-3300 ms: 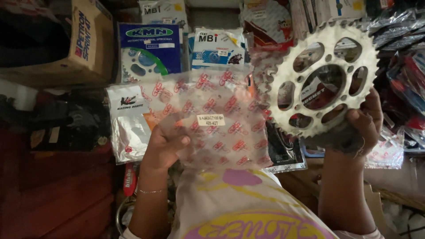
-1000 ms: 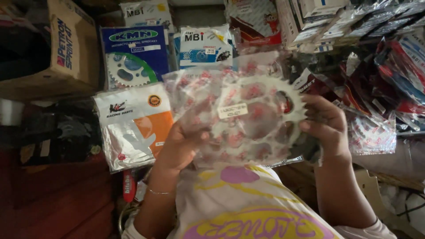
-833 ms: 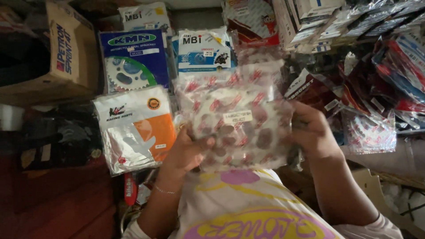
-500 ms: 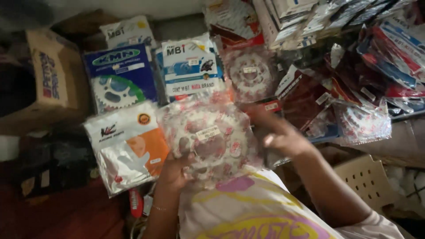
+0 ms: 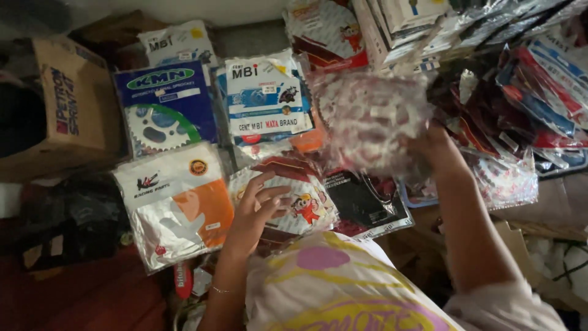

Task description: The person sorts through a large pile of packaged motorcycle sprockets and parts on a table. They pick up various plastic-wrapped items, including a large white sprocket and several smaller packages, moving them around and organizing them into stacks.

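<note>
A heap of bagged motorcycle parts fills the frame from the upper left to the right edge. At the far left stands a brown carton (image 5: 73, 104), its side turned to the camera. Just right of it lies a blue pack (image 5: 164, 104) with a sprocket showing through a window, and above that a white pack (image 5: 177, 41). At the centre top sits a white and blue pack (image 5: 266, 98), overlapping an orange one beneath it. Lower left lies a white and orange pack (image 5: 174, 205), tilted, touching the blue pack's lower edge. Along the upper right a stack of red, blue and clear packs (image 5: 527, 86) slopes down to the right edge.

The right hand (image 5: 432, 144), right of centre, has its grip closed on the lower edge of a clear bag (image 5: 367, 119) with red print, held up above the heap and blurred by motion; what is inside cannot be made out. Below it lies a black pack (image 5: 367, 202), partly under the bag.

The left hand (image 5: 257, 211), lower centre, rests with fingers spread and grip open on a cartoon pack (image 5: 300, 202), a red and white bag with a small cartoon figure, lying between the white and orange pack and the black pack. A thin bracelet (image 5: 220, 289) circles the left wrist. At the bottom centre shows the person's light shirt (image 5: 343, 288) with yellow and pink print.
</note>
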